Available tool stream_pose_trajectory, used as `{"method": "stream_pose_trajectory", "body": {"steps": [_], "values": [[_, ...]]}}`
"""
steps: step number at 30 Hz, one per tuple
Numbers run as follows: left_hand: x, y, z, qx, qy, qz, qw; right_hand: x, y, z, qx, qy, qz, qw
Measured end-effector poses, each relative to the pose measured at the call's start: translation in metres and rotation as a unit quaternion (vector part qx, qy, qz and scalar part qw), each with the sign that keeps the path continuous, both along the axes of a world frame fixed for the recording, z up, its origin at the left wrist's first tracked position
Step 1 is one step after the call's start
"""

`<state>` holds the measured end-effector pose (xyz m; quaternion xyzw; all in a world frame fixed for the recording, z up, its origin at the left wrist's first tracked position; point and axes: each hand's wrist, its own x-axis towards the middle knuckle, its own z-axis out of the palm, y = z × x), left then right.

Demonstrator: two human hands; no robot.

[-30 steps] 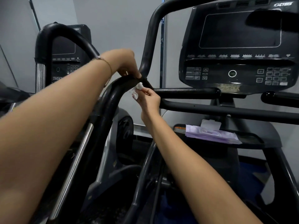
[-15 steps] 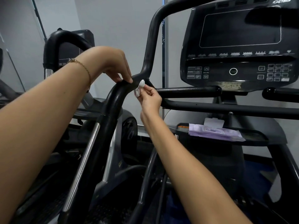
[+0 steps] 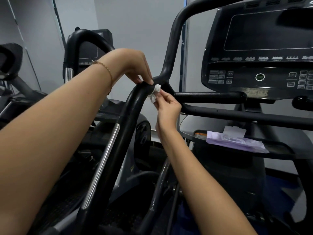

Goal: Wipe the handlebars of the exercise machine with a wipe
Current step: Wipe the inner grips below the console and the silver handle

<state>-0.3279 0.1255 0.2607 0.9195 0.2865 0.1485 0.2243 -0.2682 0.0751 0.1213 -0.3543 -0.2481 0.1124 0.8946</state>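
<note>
The black left handlebar [image 3: 130,112] of the exercise machine rises from lower left and bends near the middle of the view. A small white wipe [image 3: 155,92] is bunched against the right side of that bend. My right hand [image 3: 166,107] pinches the wipe from below with thumb and fingers. My left hand [image 3: 135,67] comes over the top of the bend, and its fingertips touch the bar and the wipe's upper end. A gold bracelet is on my left wrist.
The machine's console [image 3: 260,53] with its dark screen and buttons fills the upper right. A purple wipe pack [image 3: 235,142] with its flap open lies on the black tray [image 3: 279,150] below. Horizontal black bars [image 3: 220,114] cross behind my right hand. Another machine [image 3: 88,48] stands at the left.
The view has shifted slightly, so the neighbouring machine sits further right. Both hands stay at the bend of the handlebar; the wipe has been worked a little along it.
</note>
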Motion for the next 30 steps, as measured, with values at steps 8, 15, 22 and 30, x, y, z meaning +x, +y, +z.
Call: {"method": "stream_pose_trajectory", "body": {"steps": [8,15,22,30], "values": [[-0.023,0.009,-0.011,-0.031,-0.082,-0.041,0.995,-0.04,-0.029,-0.025,-0.065,-0.325,-0.144,0.932],[-0.04,0.026,-0.025,-0.115,-0.136,-0.096,0.979,-0.036,-0.035,-0.013,-0.12,-0.526,-0.281,0.794],[-0.097,0.012,-0.104,-0.181,-0.306,0.002,0.935,-0.017,-0.039,0.006,-0.163,-0.586,-0.238,0.757],[-0.118,-0.014,-0.122,-0.076,-0.218,0.034,0.972,-0.014,-0.05,0.016,-0.188,-0.696,-0.276,0.636]]}}
